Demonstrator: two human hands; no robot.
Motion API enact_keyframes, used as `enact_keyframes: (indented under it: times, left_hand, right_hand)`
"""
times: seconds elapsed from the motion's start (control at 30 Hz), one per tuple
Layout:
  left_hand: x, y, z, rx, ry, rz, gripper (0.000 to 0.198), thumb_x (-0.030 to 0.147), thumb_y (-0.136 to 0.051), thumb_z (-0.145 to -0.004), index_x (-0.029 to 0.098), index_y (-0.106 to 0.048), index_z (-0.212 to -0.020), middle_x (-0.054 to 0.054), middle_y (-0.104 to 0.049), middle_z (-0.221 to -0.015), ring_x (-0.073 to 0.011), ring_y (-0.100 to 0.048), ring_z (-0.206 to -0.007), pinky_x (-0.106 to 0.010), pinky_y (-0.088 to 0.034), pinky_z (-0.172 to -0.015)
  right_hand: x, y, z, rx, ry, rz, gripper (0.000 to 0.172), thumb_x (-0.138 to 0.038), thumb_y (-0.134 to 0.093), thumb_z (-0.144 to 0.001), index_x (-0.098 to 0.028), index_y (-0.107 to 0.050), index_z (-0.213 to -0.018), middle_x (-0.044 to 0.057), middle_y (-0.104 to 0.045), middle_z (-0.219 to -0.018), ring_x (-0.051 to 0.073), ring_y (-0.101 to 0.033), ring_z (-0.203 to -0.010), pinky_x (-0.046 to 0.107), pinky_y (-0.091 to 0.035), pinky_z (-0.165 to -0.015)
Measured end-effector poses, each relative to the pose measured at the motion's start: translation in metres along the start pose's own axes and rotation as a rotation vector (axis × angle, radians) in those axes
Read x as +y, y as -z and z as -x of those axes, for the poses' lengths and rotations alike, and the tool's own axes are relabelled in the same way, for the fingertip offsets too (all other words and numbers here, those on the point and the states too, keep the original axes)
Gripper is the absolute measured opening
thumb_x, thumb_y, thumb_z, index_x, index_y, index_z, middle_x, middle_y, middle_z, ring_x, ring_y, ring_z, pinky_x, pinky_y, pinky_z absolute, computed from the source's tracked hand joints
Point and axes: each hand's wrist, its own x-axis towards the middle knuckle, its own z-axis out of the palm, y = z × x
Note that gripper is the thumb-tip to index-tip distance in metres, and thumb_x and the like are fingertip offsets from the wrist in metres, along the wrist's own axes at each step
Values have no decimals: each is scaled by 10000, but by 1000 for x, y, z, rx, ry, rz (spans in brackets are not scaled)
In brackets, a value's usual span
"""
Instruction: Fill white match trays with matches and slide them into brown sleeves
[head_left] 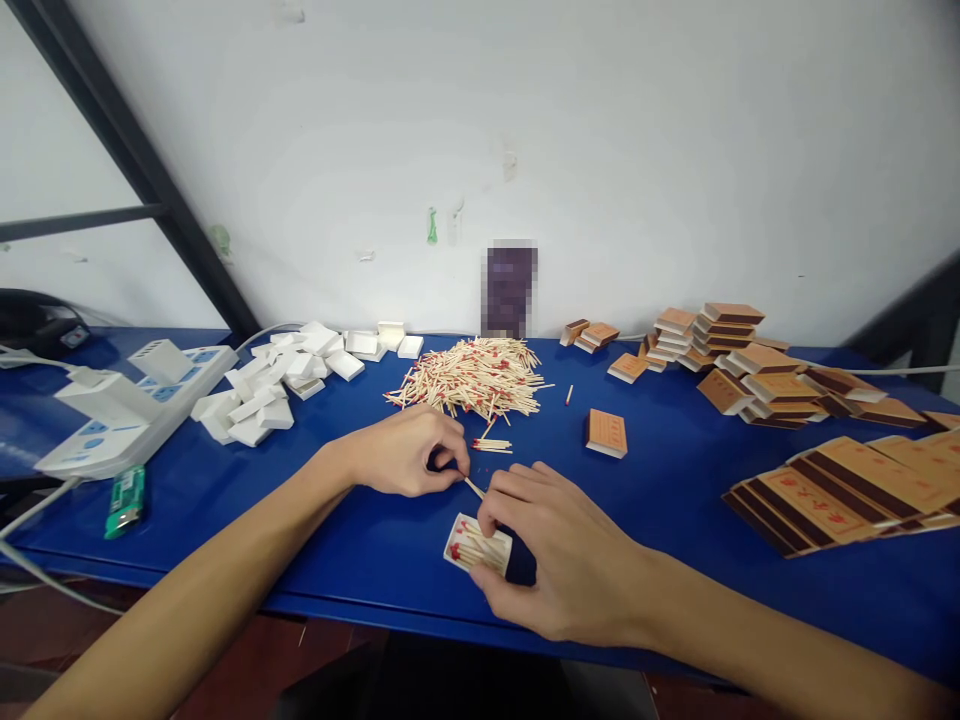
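Observation:
Between thumb and forefinger, my left hand (412, 452) pinches one end of a single matchstick (474, 488), just behind a small white tray. The tray (448, 548) holds several red-tipped matches (471, 545) and sits near the table's front edge. Curled over the tray's right side, my right hand (559, 555) has its thumb low and its fingers bent above; the exact contact is partly hidden. Beyond the hands, a short row of matches (493, 446) lies in front of a large heap of loose matches (480, 375). An orange matchbox (606, 433) lies right of the row.
White empty trays (274, 385) are piled at the left, beside a white power strip (142, 420) with cables and a green packet (126, 502). Many orange box sleeves (840, 490) are stacked along the right. A dark pixelated object (510, 288) stands against the wall.

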Motion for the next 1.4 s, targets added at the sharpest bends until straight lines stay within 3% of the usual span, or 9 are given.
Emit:
enact_keyframes:
  times: [0.1,0.27,0.37,0.47,0.63,0.83,0.93,1.13,1.4]
  left_hand:
    - [2,0,0,37,7,-1,140,151,-576,-782,176,-713,-781,21,-527,-622,-95,-517,-594,-233,-412,-614]
    - [2,3,-1,119,49,41,133,179,-573,-791,169,-706,-796,25,-531,-618,-88,-500,-569,-227,-405,-593]
    - [1,4,-1,196,114,141,119,212,-582,-820,158,-688,-816,34,-513,-604,-80,-452,-545,-216,-374,-547]
    - [1,4,-1,237,171,302,152,280,-601,-858,145,-667,-834,32,-514,-617,-80,-427,-557,-213,-362,-538]
    - [6,-3,-4,190,157,518,202,335,-612,-883,135,-645,-882,-2,-590,-732,-91,-490,-641,-229,-421,-613]
    - [9,-7,-6,143,144,483,205,330,-609,-885,134,-658,-917,21,-553,-652,-89,-477,-592,-222,-403,-579]
    - [6,-4,-4,70,127,332,199,313,-638,-858,147,-680,-959,40,-511,-621,-86,-457,-566,-211,-370,-548]
    - [2,-6,-4,-76,102,138,135,278,-629,-865,155,-681,-846,38,-489,-633,-77,-457,-556,-204,-352,-552]
    - [7,2,0,-99,188,322,180,306,-591,-880,140,-638,-828,59,-416,-585,-71,-355,-516,-203,-304,-501]
  right_hand:
    - [2,3,1,-5,69,71,288,-431,-700,-718,-187,-594,-826,51,-656,-862,225,-576,-826,402,-391,-846]
    - [15,13,-3,83,143,59,186,-354,-625,-760,-202,-526,-801,21,-611,-763,183,-534,-721,358,-391,-742]
    - [25,16,-7,271,89,-10,67,-256,-563,-824,-205,-523,-841,14,-595,-746,159,-522,-671,315,-397,-664]
    - [30,15,-12,347,-34,-176,136,-203,-583,-834,-209,-578,-970,-1,-619,-765,129,-536,-623,271,-429,-601]
    - [27,11,-17,345,-121,-484,82,-253,-619,-872,-227,-679,-921,2,-703,-796,144,-625,-694,266,-491,-621]
    - [24,14,-15,439,-16,-489,45,-193,-617,-850,-209,-641,-816,16,-704,-823,152,-642,-753,284,-498,-694]
    - [21,17,-12,387,33,-392,74,-147,-610,-809,-216,-630,-793,-11,-702,-752,135,-623,-673,299,-461,-711]
    - [13,11,-7,120,204,-218,84,-142,-620,-771,-193,-611,-705,-44,-630,-652,106,-515,-638,303,-333,-710]
    - [17,12,-5,134,148,-65,67,-182,-599,-754,-177,-586,-688,-25,-550,-658,124,-460,-657,300,-303,-688]
